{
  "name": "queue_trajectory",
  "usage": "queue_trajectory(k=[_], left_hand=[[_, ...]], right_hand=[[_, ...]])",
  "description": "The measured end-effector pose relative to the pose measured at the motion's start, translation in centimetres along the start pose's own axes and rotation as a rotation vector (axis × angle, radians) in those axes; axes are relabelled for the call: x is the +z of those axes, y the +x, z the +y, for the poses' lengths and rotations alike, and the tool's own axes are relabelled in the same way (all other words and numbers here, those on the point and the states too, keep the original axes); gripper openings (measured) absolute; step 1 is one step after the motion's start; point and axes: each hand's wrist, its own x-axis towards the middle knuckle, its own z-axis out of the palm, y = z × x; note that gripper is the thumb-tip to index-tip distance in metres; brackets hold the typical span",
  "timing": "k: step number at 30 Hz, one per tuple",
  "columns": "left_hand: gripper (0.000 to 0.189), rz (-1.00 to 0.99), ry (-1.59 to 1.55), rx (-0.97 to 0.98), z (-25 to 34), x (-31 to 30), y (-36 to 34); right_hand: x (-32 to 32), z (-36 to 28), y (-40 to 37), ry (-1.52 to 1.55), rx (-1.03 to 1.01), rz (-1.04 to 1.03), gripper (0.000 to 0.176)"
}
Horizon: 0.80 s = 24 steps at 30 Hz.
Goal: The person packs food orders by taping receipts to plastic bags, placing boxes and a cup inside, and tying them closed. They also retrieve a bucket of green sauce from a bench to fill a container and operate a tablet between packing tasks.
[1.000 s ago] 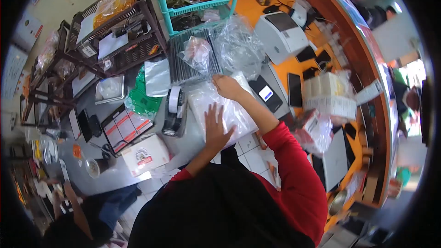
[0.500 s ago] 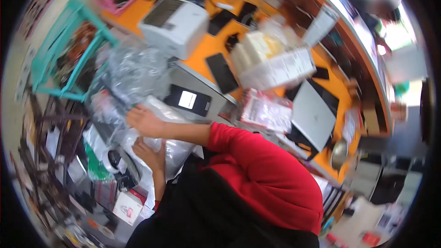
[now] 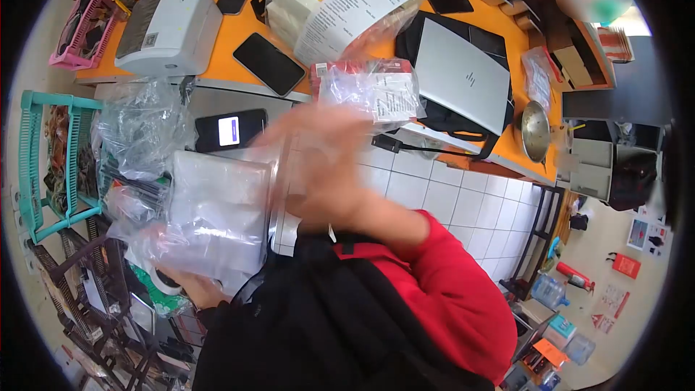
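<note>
A stack of clear plastic bags (image 3: 221,199) lies to the left of my body. At its lower edge my left hand (image 3: 194,286) grips the plastic, its fingertips hidden by the film. My right hand (image 3: 326,148), in a red sleeve, is smeared by motion to the right of the stack, so its fingers cannot be made out. Just beyond it, a red-and-white package in clear wrap (image 3: 369,90) rests at the desk edge. A phone with a lit screen (image 3: 230,130) lies beyond the stack, beside crumpled clear plastic (image 3: 145,127).
The orange desk (image 3: 210,65) holds a white printer (image 3: 170,32), a dark phone (image 3: 268,64), a bag with a printed sheet (image 3: 362,11), a silver laptop (image 3: 463,76) and a metal bowl (image 3: 535,130). A teal rack (image 3: 32,166) stands left. White floor tiles (image 3: 434,199) show below the desk.
My right hand has lifted off the plastic and swung right. My left hand has moved down and left to the stack's lower edge. The view has turned, showing more floor.
</note>
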Motion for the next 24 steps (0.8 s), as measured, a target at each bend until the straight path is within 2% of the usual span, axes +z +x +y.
queue_trajectory(k=[1, 2, 4, 5, 7, 10, 14, 16, 18, 22, 23, 24], left_hand=[[0.068, -0.005, 0.003, 0.004, 0.4, 0.5, -0.2], [0.068, -0.01, 0.005, 0.008, 0.9, 1.0, -0.3], [0.067, -0.021, 0.037, 0.028, 1.9, 2.6, 0.1], [0.067, -0.026, 0.046, 0.031, 2.3, 3.2, 0.0], [0.066, -0.025, 0.071, 0.035, 3.4, 4.6, -0.2], [0.065, -0.039, 0.086, -0.002, 5.7, 5.6, -2.5], [0.063, -0.131, 0.082, -0.103, 9.7, 7.2, -7.9], [0.063, -0.185, 0.068, -0.157, 11.9, 8.3, -9.9], [0.062, -0.237, 0.061, -0.205, 14.0, 9.0, -11.1], [0.06, -0.355, 0.025, -0.272, 17.8, 9.8, -13.0], [0.06, -0.384, 0.008, -0.282, 18.7, 9.8, -13.3], [0.06, -0.413, -0.016, -0.286, 19.5, 10.1, -13.5]], right_hand=[[-3.1, 1.6, -0.5, -0.294, 0.143, 0.089, 0.046], [-5.5, 3.6, -1.6, -0.523, 0.282, 0.06, 0.047], [-7.8, 8.4, -5.2, -0.757, 0.344, -0.219, 0.046], [-8.3, 10.5, -7.9, -0.835, 0.295, -0.425, 0.046], [-9.0, 12.4, -10.1, -0.724, 0.059, -0.277, 0.039], [-8.4, 13.1, -11.2, -0.733, -0.028, -0.108, 0.032], [-9.3, 14.0, -11.5, -0.71, -0.086, -0.138, 0.017], [-9.0, 14.2, -11.1, -0.63, -0.086, -0.064, 0.028], [-9.4, 14.5, -11.1, -0.577, -0.146, -0.144, 0.026], [-10.7, 14.3, -8.5, -0.36, 0.095, -0.382, 0.024], [-11.4, 14.1, -7.2, -0.25, 0.16, -0.473, 0.028], [-11.8, 14.6, -6.7, -0.049, 0.262, -0.465, 0.029]])
